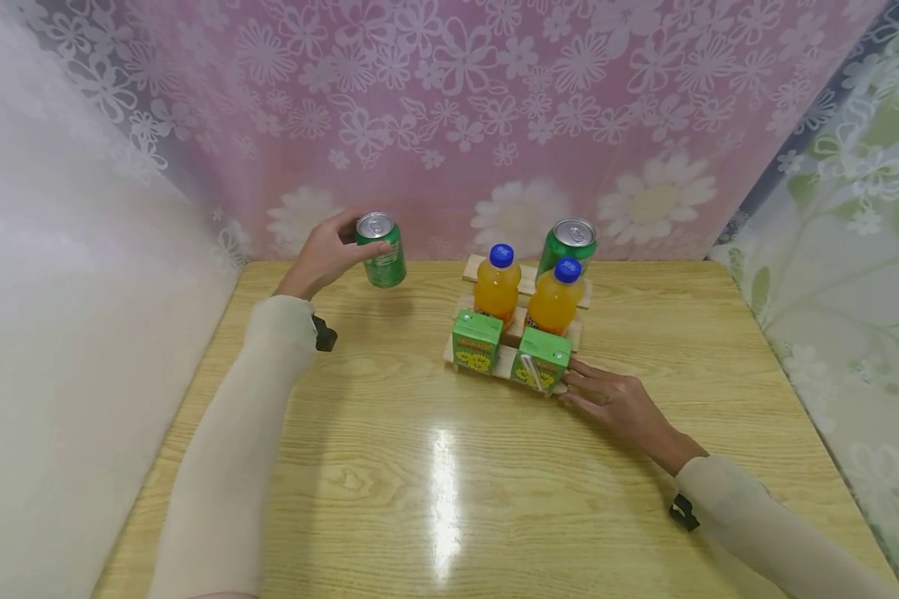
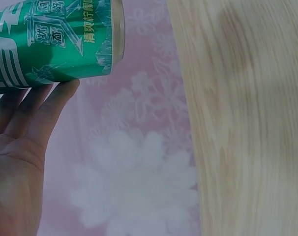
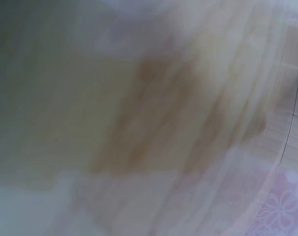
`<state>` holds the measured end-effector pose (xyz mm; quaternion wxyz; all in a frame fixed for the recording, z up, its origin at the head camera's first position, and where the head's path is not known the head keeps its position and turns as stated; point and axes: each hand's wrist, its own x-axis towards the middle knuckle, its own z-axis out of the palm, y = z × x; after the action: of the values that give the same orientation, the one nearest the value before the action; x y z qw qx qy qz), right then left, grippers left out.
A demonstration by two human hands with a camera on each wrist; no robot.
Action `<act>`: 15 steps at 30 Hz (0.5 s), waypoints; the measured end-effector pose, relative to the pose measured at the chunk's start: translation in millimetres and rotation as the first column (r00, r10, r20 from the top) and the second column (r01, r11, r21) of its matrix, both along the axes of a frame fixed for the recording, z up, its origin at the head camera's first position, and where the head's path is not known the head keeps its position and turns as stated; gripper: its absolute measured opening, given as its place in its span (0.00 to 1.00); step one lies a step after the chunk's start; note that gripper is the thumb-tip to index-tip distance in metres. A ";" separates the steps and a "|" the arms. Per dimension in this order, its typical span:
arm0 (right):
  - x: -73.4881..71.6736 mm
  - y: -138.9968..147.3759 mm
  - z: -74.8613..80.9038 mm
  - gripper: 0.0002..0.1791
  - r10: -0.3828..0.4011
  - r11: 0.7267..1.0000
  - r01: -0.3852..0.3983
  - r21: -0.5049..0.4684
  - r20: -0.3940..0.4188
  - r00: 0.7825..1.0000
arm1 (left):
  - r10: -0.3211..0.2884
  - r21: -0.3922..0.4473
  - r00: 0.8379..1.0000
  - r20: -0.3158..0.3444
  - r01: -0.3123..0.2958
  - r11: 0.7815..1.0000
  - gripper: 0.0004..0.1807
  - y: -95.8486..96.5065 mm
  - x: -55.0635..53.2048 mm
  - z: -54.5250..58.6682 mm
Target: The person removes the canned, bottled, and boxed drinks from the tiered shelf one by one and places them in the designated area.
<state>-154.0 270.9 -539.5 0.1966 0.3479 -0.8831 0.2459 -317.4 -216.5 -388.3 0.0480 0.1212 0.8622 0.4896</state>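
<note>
My left hand grips a green drink can by its side, held off the table at the back left. In the left wrist view, fingers press along the wall of the can. At the right, my right hand holds the front right end of a small stepped wooden rack, close beside a green juice box with a straw. Another juice box stands on the same front step. Behind them are two orange drink bottles with blue caps.
A second green can stands on the rack's back step, partly behind the right bottle. Flowered pink cloth rises along the table's back edge. The wooden table spreads in front. The right wrist view is mostly blurred.
</note>
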 end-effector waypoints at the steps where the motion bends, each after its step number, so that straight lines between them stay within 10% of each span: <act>1: 0.0 -0.1 0.3 0.27 0.002 1.000 -0.002 -0.002 0.001 1.000 | 0.008 -0.003 1.000 0.000 -0.008 1.000 0.43 -2.8 0.7 -0.6; 15: 0.0 0.8 -0.8 0.27 0.012 1.000 -0.012 -0.017 0.003 1.000 | 0.094 0.007 0.996 0.004 -0.094 0.996 0.42 -40.4 12.5 -19.6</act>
<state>-153.9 271.7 -540.3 0.1966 0.3510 -0.8792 0.2552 -304.9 -256.9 -407.8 0.0259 0.0799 0.8650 0.4947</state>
